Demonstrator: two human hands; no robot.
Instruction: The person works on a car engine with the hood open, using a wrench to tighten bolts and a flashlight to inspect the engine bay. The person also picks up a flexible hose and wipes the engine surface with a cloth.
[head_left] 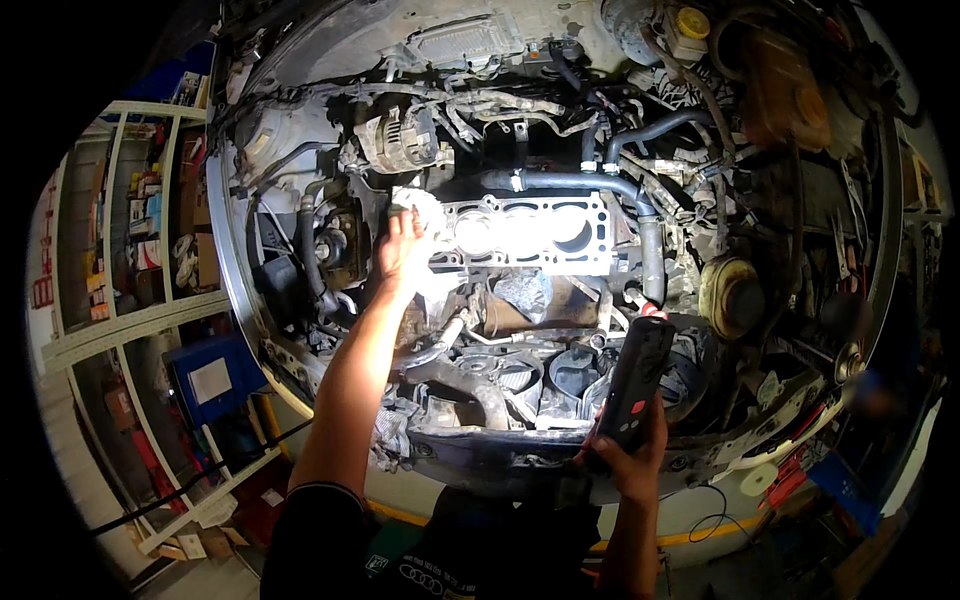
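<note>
My left hand (400, 250) reaches into an engine bay, its fingers pressing a white rag (420, 207) onto the left end of the bare engine block (520, 240). The block's flat top face and round cylinder bores show, washed out by bright light over the middle. In front of the block, my right hand (637, 455) is wrapped round a black hand-held work light (637, 370) with a red button. A crumpled, plastic-like wad (524, 292) sits just below the block's near side.
An alternator (397, 138) sits behind the rag, and a thick black hose (585, 182) runs along the block's far side. Far right are a brown tank (785, 100) and a round capped part (732, 297). Shelving (135, 335) stands to the left, outside the car.
</note>
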